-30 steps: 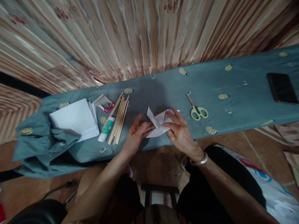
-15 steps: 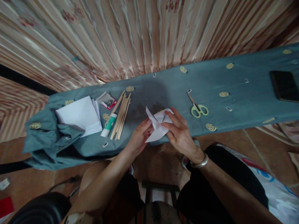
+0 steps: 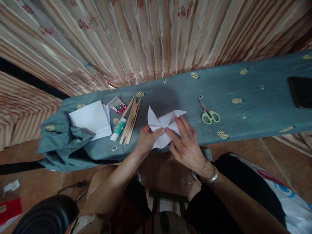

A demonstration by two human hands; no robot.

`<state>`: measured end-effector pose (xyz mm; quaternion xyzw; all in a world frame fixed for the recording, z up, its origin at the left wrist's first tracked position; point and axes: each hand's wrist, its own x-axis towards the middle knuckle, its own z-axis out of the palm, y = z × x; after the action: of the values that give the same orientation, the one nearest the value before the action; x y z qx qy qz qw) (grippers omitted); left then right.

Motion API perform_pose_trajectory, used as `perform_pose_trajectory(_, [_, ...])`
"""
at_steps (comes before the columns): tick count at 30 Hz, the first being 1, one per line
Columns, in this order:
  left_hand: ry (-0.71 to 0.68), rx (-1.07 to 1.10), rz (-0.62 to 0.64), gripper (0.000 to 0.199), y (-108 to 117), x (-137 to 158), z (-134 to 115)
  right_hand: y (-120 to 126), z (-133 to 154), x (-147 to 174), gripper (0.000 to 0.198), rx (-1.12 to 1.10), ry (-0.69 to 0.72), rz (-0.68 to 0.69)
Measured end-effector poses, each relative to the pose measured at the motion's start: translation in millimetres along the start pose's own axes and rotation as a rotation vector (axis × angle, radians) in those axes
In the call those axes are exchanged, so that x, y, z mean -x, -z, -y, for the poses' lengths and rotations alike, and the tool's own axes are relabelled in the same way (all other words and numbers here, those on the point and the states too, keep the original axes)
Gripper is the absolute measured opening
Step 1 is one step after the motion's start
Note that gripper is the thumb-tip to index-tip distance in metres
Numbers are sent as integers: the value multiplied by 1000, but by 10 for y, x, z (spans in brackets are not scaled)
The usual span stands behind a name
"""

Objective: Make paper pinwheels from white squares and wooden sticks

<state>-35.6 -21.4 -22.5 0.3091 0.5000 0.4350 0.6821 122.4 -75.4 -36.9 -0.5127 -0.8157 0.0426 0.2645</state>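
Note:
A white paper pinwheel (image 3: pixel 165 121) with its blades folded to the middle is held over the near edge of the cloth-covered bench. My left hand (image 3: pixel 148 139) grips it from the left, the thumb pressed at its centre and the other fingers hidden underneath. From the right, my right hand (image 3: pixel 185 139) has a fingertip at the centre too, with other fingers lying on the right-hand blades. Scissors with green handles (image 3: pixel 210 117) lie to the right of my right hand. Thin wooden sticks (image 3: pixel 131 122) lie in a bundle left of my left hand.
A glue stick (image 3: pixel 118 129), a small red box of metal pins (image 3: pixel 119 106) and a stack of white paper (image 3: pixel 90 119) lie on the bench's left part. At the far right is a black phone (image 3: pixel 300 92). A striped curtain (image 3: pixel 151 42) hangs behind the blue-green cloth (image 3: pixel 219 87).
The pinwheel has turned to face up, and its blades show spread out now. My left thumb and a right fingertip have come together at its centre. The whole view has shifted slightly.

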Motion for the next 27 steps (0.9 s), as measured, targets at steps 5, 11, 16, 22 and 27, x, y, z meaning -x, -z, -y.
perform_pose_trajectory(5, [7, 11, -4, 41, 13, -19, -5, 9, 24, -21, 63, -37, -9, -17])
perform_pose_trajectory(11, [73, 46, 22, 41, 44, -30, -45, 23, 19, -29, 62, -66, 13, -38])
perform_pose_trajectory(16, [85, 41, 16, 39, 56, -24, -36, 41, 13, -30, 64, -101, 4, -31])
perform_pose_trajectory(22, [-25, 6, -9, 37, 61, -51, 9, 71, 42, -53, 62, -135, 15, -28])
perform_pose_trajectory(27, [-122, -2, -71, 33, 85, -141, -71, 214, -61, -138, 54, -218, -60, -160])
